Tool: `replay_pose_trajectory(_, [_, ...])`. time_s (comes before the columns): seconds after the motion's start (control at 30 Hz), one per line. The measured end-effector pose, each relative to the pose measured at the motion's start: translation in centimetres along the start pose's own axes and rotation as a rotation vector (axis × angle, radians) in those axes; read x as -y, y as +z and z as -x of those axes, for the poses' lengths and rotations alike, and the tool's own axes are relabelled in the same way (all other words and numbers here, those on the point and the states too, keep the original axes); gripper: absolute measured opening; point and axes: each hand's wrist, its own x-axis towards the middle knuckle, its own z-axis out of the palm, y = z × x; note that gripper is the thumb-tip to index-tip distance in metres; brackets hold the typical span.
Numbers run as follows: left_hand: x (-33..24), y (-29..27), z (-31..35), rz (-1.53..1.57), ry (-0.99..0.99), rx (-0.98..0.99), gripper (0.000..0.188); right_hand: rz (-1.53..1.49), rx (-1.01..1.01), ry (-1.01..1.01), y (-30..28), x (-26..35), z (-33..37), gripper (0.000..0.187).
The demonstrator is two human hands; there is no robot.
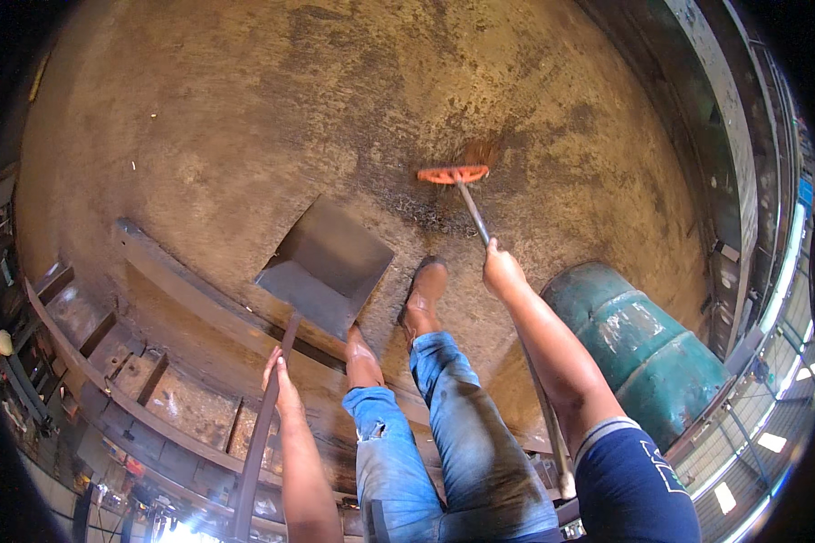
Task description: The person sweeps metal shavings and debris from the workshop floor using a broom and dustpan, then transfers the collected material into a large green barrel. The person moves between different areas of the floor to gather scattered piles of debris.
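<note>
My right hand is closed round the pole of a broom with an orange head. Its bristles, smeared by motion, rest on the floor beyond my feet. A pile of dark shavings lies just on the near side of the broom head. To the left, a long-handled metal dustpan sits on the floor with its open side facing away from me. My left hand holds the dustpan's upright handle, its fingers along the bar. The dustpan's tray looks bare inside.
A dented green drum stands close on my right. Long metal beams run along the floor at my left, beside a steel frame with compartments. My boots are near the dustpan. The stained brown floor stretches ahead.
</note>
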Motion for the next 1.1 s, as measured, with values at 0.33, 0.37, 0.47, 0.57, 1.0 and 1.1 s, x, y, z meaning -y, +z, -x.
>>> replay_pose_trajectory(0.33, [3.7, -0.9, -0.6, 0.145, 0.052, -0.041, 0.026, -0.157, -0.191, -0.243, -0.6, 10.3, 3.5, 0.065])
replay_pose_trajectory(0.37, [3.8, -0.8, -0.5, 0.131, 0.050, -0.052, 0.026, -0.128, -0.229, -0.281, -1.6, 13.2, 1.4, 0.060])
replay_pose_trajectory(0.47, [3.3, -0.7, -0.5, 0.103, 0.051, -0.055, 0.026, -0.059, -0.326, -0.337, -5.3, 20.9, -4.2, 0.053])
replay_pose_trajectory(0.57, [2.9, -0.2, -1.0, 0.098, 0.067, -0.035, 0.026, -0.046, -0.336, -0.329, -6.5, 23.6, -9.2, 0.056])
replay_pose_trajectory(1.0, [3.5, 0.1, -0.8, 0.038, 0.060, -0.070, 0.027, 0.004, -0.011, -0.224, 5.4, 4.0, 8.7, 0.081])
replay_pose_trajectory(1.1, [2.5, -0.1, -0.4, -0.033, 0.080, -0.100, 0.027, -0.103, -0.056, -0.245, 3.4, 6.6, 9.2, 0.079])
